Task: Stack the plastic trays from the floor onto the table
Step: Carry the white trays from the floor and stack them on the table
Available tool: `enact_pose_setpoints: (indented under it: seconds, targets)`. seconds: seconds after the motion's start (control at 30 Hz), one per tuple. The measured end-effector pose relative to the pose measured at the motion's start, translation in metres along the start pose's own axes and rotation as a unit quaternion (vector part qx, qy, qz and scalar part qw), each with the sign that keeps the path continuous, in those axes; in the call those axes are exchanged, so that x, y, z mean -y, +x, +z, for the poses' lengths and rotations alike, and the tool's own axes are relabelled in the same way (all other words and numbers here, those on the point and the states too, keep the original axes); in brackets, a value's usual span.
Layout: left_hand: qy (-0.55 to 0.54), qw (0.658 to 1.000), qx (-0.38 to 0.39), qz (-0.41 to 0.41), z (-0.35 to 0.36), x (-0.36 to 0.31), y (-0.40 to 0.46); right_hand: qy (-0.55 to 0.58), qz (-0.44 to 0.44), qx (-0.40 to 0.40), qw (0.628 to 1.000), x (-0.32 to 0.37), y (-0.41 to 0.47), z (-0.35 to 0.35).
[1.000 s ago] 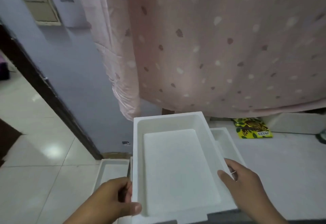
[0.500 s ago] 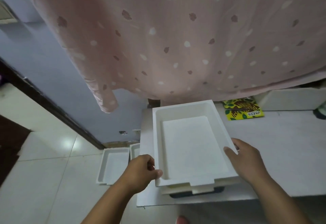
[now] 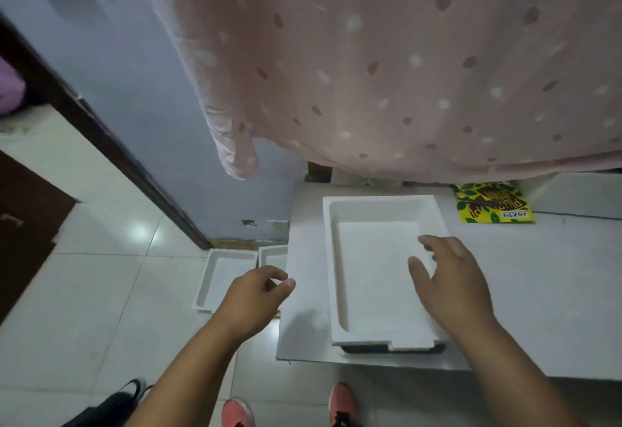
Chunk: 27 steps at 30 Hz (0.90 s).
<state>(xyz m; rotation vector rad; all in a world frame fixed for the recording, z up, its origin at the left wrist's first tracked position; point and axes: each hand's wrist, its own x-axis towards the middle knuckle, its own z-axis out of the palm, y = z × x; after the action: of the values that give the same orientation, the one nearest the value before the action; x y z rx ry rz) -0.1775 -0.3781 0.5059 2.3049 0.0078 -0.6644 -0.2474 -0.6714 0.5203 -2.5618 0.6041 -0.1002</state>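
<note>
A white plastic tray (image 3: 370, 278) lies on top of a stack at the left end of the white table (image 3: 552, 292); a dark tray edge (image 3: 367, 348) shows beneath it at the front. My right hand (image 3: 451, 285) hovers over the tray's right rim, fingers spread, holding nothing. Left of the table edge, above the floor, my left hand (image 3: 255, 298) has loosely curled fingers and is empty. Two more white trays lie on the floor by the wall: one (image 3: 223, 277) in full view, the other (image 3: 273, 255) partly hidden by the table.
A pink dotted curtain (image 3: 404, 66) hangs over the table's far side. A yellow-green packet (image 3: 491, 204) lies at the back of the table beside a white box (image 3: 579, 194). My pink shoes (image 3: 237, 413) stand on the tiled floor. A dark door frame (image 3: 101, 130) runs along the left.
Both hands have let go of the white tray, which now rests on the stack. My left hand drew back to the left; my right hand lifted over the tray's right rim.
</note>
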Motion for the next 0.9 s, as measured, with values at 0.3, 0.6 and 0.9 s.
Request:
enact_pose_setpoints:
  seconds: [0.3,0.6,0.9]
  targets:
    - [-0.088,0.991,0.024,-0.093,-0.072,0.139,-0.033,0.036,-0.169,0.372,0.912,0.172,-0.073,0.123]
    - [-0.145,0.968,0.017,-0.206,-0.134,0.295,-0.031,-0.024,-0.083,0.54,0.837,0.254,-0.146,0.256]
    - [-0.231,0.935,0.048,-0.266,-0.121,0.337,0.052,0.05,0.11,0.465,0.877,0.251,-0.088,0.359]
